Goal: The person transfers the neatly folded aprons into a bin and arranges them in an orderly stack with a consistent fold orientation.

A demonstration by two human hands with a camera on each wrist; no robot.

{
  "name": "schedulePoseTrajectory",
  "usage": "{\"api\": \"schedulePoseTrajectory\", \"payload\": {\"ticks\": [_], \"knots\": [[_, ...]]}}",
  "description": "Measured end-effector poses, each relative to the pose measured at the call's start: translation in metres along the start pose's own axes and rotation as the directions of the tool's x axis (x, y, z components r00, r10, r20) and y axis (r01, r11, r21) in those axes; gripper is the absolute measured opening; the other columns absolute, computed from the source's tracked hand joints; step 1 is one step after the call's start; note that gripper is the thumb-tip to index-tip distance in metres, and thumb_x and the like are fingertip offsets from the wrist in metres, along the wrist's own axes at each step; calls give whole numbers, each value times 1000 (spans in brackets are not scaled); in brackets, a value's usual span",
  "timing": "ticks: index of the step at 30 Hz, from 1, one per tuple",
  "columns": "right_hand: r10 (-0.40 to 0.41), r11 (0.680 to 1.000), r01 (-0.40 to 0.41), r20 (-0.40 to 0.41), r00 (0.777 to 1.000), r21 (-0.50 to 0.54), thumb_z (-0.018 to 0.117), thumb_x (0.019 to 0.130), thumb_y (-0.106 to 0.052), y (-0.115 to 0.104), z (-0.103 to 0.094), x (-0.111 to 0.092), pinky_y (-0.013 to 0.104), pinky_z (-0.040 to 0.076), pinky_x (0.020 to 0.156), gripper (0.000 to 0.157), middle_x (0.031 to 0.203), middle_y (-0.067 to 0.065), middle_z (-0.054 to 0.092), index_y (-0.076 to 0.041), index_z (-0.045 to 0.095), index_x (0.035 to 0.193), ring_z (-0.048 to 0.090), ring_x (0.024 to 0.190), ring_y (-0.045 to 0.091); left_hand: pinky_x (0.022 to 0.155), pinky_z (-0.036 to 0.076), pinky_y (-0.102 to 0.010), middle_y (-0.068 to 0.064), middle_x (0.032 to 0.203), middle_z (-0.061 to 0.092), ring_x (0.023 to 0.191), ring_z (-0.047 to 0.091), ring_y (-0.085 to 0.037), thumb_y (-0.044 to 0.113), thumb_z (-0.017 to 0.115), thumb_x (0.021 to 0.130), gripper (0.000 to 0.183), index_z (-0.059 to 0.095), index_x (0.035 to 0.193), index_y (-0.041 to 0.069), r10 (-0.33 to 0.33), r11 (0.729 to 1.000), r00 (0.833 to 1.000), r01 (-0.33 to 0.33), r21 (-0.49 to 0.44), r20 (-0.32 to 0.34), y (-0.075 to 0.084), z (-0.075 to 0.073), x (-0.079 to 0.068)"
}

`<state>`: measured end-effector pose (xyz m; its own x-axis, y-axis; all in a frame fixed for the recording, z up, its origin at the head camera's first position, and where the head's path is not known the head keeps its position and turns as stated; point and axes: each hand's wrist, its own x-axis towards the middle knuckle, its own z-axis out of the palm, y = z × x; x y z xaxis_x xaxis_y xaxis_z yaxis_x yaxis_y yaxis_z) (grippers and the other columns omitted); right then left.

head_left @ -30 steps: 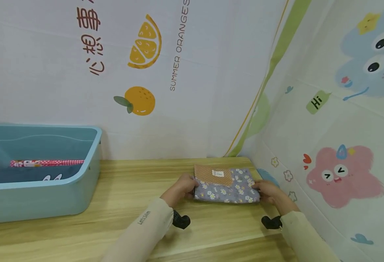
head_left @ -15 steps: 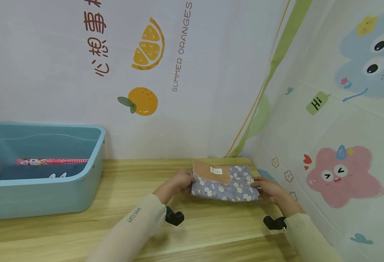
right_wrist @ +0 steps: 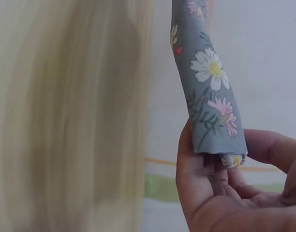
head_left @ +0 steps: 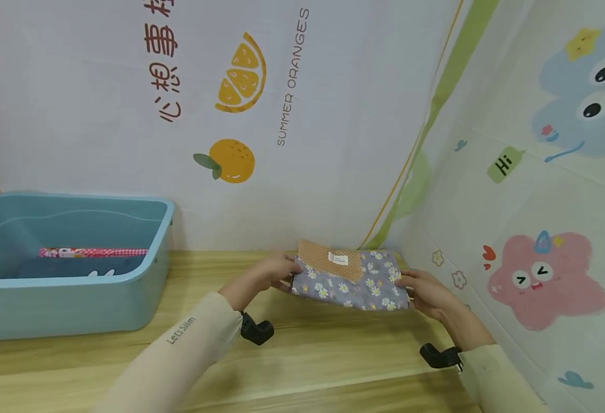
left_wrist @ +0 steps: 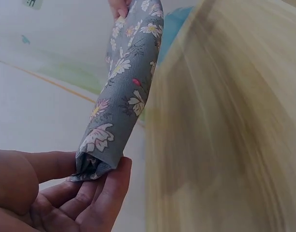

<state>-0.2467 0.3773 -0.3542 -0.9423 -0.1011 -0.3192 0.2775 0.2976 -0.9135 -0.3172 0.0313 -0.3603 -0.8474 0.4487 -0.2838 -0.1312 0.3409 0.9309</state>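
A folded grey-blue cloth with a daisy print (head_left: pixel 354 292) spans the space between the two hands, raised off the table. Its upper left part is a brown dotted patch bearing a white label (head_left: pixel 338 259). The left hand (head_left: pixel 266 274) pinches its left edge, thumb on one face and fingers on the other, as the left wrist view shows around the folded end (left_wrist: pixel 97 164). At the opposite edge, the right hand (head_left: pixel 431 295) grips in the same way; the right wrist view shows the folded layers (right_wrist: pixel 233 159) between thumb and fingers. The cloth's underside is hidden in the head view.
To the left stands a blue plastic bin (head_left: pixel 70 307) holding a dark folded cloth (head_left: pixel 75 267) and a red checked item (head_left: pixel 101 252). The wooden table (head_left: pixel 302 367) meets a printed wall sheet (head_left: pixel 282 212) behind, and another sheet (head_left: pixel 468 229) on the right.
The cloth has risen from the table and its left end sits higher and farther left. Both hands kept their grip on it. The head view has shifted slightly left.
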Motion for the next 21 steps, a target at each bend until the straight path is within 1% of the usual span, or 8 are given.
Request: {"api": "schedulePoseTrajectory", "payload": {"ticks": [2,3,9,10,13,16,19,21], "knots": [[-7,1000,7,12,1000,-7,44,106,-14,-7,3,-1,27,40,74,80,166,30,-12,10,-15,156,7,153,45,70,63,-33,-6,90,62,83,65,-17,9,52,103,19,65,109,-5,17,1000,1000,-17,16,3,3,-6,-5],[-12,1000,12,17,1000,-15,44,106,-14,-11,5,-2,28,37,73,81,166,29,-13,10,-15,156,12,151,43,70,63,-32,-6,89,63,82,65,-17,9,53,102,19,65,107,-5,25,999,1000,-25,23,-1,5,-9,-7],[-32,999,33,40,999,-32,47,106,-15,-31,14,-3,34,38,83,83,167,28,-14,8,-15,157,13,152,43,70,63,-32,-8,91,66,81,68,-16,9,54,102,21,67,108,-7,49,997,999,-48,67,-11,15,-26,-24],[-37,999,38,44,998,-33,47,105,-16,-33,16,-2,34,39,84,82,167,28,-10,7,-13,157,13,152,43,71,63,-32,-8,93,67,81,68,-16,9,54,102,22,66,110,-7,50,996,999,-49,70,-9,16,-30,-27],[-58,998,59,54,997,-19,49,105,-15,-41,23,-2,32,46,86,78,160,24,24,7,-3,159,44,137,30,71,63,-32,-10,95,68,81,69,-16,9,53,103,23,66,111,-8,58,994,998,-58,91,-3,19,-40,-36],[-88,996,88,69,994,5,48,105,-13,-48,31,-3,26,53,78,69,130,7,55,7,10,158,61,104,10,73,63,-33,-12,99,68,84,70,-18,10,53,104,24,66,114,-8,60,991,998,-60,117,3,22,-51,-47],[-94,995,93,80,992,18,48,104,-11,-56,40,-5,22,51,74,69,112,-2,55,7,9,157,58,91,5,73,64,-34,-13,101,68,86,70,-19,11,54,104,25,65,115,-8,63,987,998,-63,146,4,26,-62,-58],[-86,996,86,74,993,2,50,103,-12,-63,47,-6,23,47,72,73,115,0,50,6,5,158,52,91,6,74,64,-35,-14,102,69,88,70,-19,11,53,104,26,65,117,-8,70,983,998,-70,171,7,28,-70,-66]]}}
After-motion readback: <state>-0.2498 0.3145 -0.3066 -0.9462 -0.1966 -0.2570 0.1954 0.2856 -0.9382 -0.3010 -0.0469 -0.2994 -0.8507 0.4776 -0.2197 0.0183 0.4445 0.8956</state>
